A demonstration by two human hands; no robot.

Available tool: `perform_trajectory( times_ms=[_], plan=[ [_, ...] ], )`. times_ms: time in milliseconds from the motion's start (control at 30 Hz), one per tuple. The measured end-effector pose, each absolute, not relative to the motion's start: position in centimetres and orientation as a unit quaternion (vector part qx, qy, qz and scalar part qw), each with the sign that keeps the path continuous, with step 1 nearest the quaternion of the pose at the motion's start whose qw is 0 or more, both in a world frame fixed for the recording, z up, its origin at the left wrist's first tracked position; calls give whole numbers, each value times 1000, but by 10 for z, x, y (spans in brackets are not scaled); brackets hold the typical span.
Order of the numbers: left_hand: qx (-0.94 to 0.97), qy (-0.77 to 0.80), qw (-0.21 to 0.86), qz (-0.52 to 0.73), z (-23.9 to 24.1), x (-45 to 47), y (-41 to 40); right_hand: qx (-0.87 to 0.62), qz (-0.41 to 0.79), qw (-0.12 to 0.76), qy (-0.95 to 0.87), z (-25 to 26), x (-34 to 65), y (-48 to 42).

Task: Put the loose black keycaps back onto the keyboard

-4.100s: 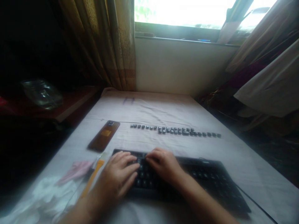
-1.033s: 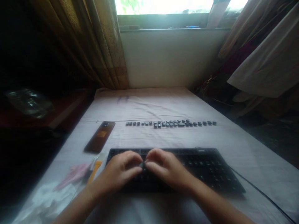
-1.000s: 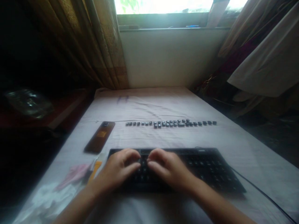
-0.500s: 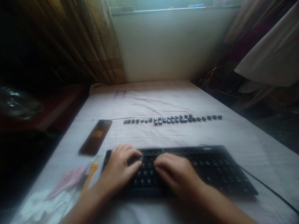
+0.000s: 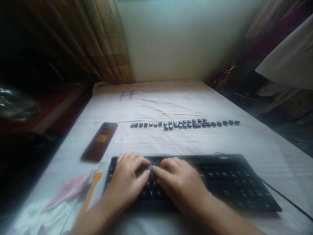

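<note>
A black computer keyboard [image 5: 227,182] lies across the near part of the cloth-covered table, partly hidden under both hands. My left hand [image 5: 129,171] rests over its left half, thumb and forefinger pinching a small dark keycap [image 5: 150,167]. From the right, my right hand [image 5: 182,179] reaches over the middle, one fingertip at the keycap and the thumb apart and lower down. Its other fingers are bent. Beyond the keyboard, several loose keycaps [image 5: 197,125] lie in uneven rows on the cloth.
Left of the keyboard lies a brown phone [image 5: 100,142]. Nearer are an orange-handled brush-like tool [image 5: 90,192], a pink cloth [image 5: 68,191] and white crumpled material [image 5: 41,217]. A cable [image 5: 288,197] runs off right. Curtains [image 5: 107,49] hang beyond the table.
My right hand has moved its fingertip left to the keycap in my left hand and parted its finger from its thumb. The view has tilted slightly downward.
</note>
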State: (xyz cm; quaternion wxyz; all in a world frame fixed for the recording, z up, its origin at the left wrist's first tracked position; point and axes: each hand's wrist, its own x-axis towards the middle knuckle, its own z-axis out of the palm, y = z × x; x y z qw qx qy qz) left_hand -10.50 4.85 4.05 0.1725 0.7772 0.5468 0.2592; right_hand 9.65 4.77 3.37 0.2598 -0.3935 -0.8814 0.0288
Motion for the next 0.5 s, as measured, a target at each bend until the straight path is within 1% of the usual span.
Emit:
perform_trajectory(
  times_ms=[500],
  plan=[
    [775,554,190,238,39,-108,48,-376,21,266,-887,35,91,48]
  ],
)
